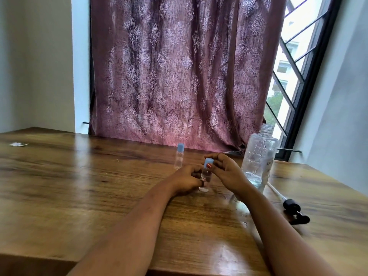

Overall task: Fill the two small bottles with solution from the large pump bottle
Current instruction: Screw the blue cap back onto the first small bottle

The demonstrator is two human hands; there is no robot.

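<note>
**Both hands on near bottle, cap on**

Your forearms reach in over the near edge of the table [79,186] and meet mid-table. Your left hand [187,181] has its fingers curled round the lower body of the near bottle [206,174], which stands upright on the wood. Your right hand [227,172] pinches its blue cap [208,161], thumb in front and fingers curled over behind. Fill level: can't tell, your fingers cover it.

The far bottle [178,158] stands capped and untouched, just beyond and left of your left hand.

The big bottle [258,156] stands right of your right hand, neck open, liquid low in it. Its pump [294,211] lies on the table near-right, tube pointing back toward the bottle.

A pale scrap [18,144] lies far left. The curtain [179,66] hangs behind the table, with the window [288,66] to its right.
</note>
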